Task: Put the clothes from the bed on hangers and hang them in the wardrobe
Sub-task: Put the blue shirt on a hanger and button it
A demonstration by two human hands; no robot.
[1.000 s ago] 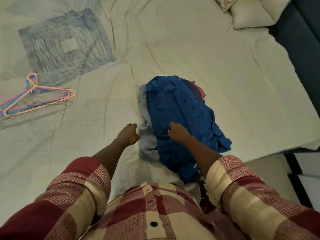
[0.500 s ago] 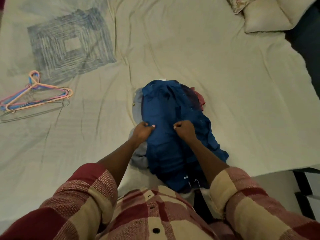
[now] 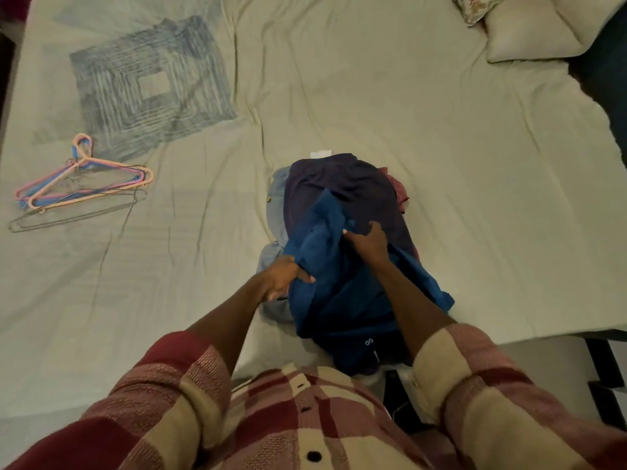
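A pile of clothes lies at the near edge of the bed [image 3: 373, 96]. On top is a blue garment [image 3: 339, 283], partly pulled up off the pile. My left hand [image 3: 285, 278] grips its left edge and my right hand [image 3: 368, 240] grips its upper fold. Beneath it a dark purple garment [image 3: 342, 184] is uncovered, with a grey piece [image 3: 276, 212] at the left and a red piece [image 3: 398, 191] at the right. A bunch of hangers [image 3: 81, 184], pink, blue, orange and wire, lies on the sheet at the far left.
Pillows [image 3: 529, 32] sit at the bed's top right corner beside a dark headboard [image 3: 607, 72]. A blue square pattern [image 3: 149, 86] is printed on the sheet at upper left. Floor [image 3: 549, 364] shows past the bed's right near edge.
Both hands took hold of the blue garment and pulled its top back toward me, uncovering the dark purple garment beneath.
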